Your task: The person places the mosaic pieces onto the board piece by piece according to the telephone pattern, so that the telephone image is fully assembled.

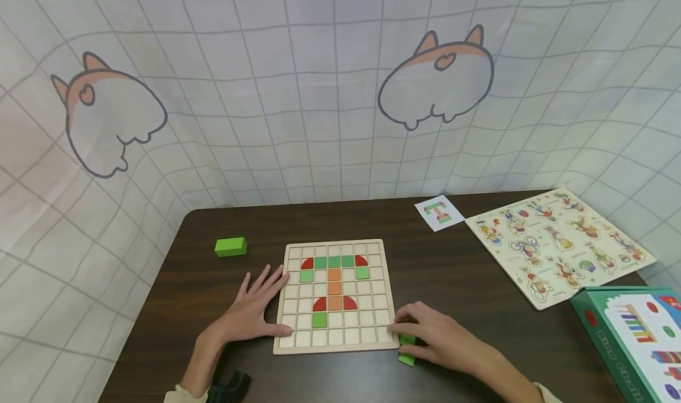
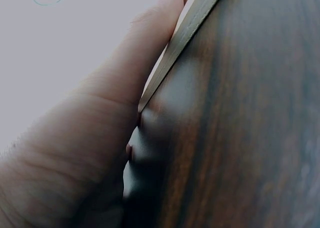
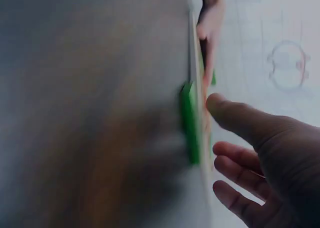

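Note:
A square wooden grid board (image 1: 351, 337) lies on the dark table, with red quarter-round, green and orange square pieces set in its cells. My left hand (image 1: 252, 308) spreads its fingers along the board's left side, fingertips and thumb resting on its edge. In the left wrist view the thumb (image 2: 150, 35) touches the board's rim (image 2: 182, 38). Beside the board's lower right corner lies a green block (image 1: 407, 356). Over it hovers my right hand (image 1: 438, 335), fingers loosely bent. The right wrist view shows that hand (image 3: 265, 153) apart from the green block (image 3: 190, 128), though blurred.
Another green block (image 1: 231, 247) sits left of the board. At the back lies a small pattern card (image 1: 439, 213), and to its right a board of printed animal figures (image 1: 564, 249). A green box (image 1: 612, 338) stands at the right. A gridded curtain (image 1: 330, 96) surrounds the table.

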Demonstrator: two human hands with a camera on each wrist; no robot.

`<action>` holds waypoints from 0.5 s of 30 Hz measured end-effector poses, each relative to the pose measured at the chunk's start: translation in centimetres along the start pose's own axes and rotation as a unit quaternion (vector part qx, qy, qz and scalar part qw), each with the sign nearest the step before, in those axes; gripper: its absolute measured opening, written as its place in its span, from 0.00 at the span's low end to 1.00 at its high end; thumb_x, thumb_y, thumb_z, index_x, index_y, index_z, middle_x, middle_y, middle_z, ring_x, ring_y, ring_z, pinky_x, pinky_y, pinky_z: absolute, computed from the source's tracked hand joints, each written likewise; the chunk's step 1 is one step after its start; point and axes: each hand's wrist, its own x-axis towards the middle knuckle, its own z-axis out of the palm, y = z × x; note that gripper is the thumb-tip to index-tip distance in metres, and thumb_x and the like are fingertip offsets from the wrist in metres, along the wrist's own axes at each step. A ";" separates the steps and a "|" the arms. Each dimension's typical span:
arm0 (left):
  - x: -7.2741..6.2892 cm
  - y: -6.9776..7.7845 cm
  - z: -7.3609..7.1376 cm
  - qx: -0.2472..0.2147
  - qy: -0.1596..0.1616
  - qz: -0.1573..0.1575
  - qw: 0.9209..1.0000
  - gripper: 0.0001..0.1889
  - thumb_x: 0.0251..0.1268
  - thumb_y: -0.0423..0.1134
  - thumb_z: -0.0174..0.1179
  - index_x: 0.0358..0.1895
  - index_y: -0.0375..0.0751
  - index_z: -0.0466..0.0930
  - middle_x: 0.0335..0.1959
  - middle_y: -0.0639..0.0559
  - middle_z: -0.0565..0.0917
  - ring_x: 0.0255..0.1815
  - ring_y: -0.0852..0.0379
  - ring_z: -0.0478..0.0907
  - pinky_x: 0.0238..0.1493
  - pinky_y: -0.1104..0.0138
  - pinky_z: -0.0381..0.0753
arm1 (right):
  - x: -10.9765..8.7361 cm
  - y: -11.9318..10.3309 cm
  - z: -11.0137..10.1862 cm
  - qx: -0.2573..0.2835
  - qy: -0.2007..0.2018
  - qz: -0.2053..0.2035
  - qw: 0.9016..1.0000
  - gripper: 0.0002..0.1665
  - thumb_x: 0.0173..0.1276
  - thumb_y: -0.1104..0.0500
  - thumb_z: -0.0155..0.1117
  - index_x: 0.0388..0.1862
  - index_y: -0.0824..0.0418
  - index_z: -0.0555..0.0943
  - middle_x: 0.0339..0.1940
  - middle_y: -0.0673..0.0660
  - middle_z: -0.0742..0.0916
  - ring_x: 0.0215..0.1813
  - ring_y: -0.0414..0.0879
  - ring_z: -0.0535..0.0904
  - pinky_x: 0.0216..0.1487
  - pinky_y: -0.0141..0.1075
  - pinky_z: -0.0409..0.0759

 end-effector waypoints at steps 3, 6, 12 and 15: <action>0.0 -0.1 0.0 0.000 0.000 -0.002 1.000 0.57 0.47 0.68 0.66 0.78 0.49 0.49 0.80 0.44 0.50 0.80 0.36 0.41 0.70 0.33 0.30 | -1.8 0.8 -0.2 0.028 -0.006 0.036 0.999 0.21 0.65 0.47 0.66 0.56 0.48 0.83 0.50 0.42 0.80 0.47 0.34 0.72 0.42 0.29 0.78; 0.0 -0.2 0.0 -0.001 0.000 -0.006 1.000 0.57 0.47 0.68 0.66 0.79 0.50 0.49 0.80 0.45 0.50 0.80 0.36 0.41 0.70 0.33 0.29 | -2.3 1.2 -0.4 0.041 -0.014 0.057 0.997 0.21 0.66 0.46 0.65 0.56 0.47 0.83 0.50 0.40 0.79 0.48 0.33 0.72 0.44 0.30 0.78; 0.1 -0.1 0.2 0.000 -0.002 -0.006 1.000 0.56 0.47 0.68 0.66 0.78 0.50 0.49 0.80 0.45 0.50 0.80 0.36 0.41 0.70 0.33 0.30 | -2.3 1.5 -0.7 0.039 -0.010 0.049 0.998 0.21 0.65 0.46 0.66 0.56 0.48 0.83 0.50 0.41 0.80 0.48 0.35 0.73 0.44 0.31 0.79; 0.1 -0.1 0.2 0.001 -0.001 -0.004 1.000 0.56 0.47 0.68 0.66 0.78 0.50 0.50 0.80 0.45 0.50 0.80 0.36 0.41 0.70 0.33 0.30 | -2.3 1.5 -0.7 0.043 -0.012 0.050 0.998 0.20 0.66 0.47 0.65 0.56 0.49 0.83 0.50 0.42 0.80 0.48 0.35 0.73 0.44 0.31 0.79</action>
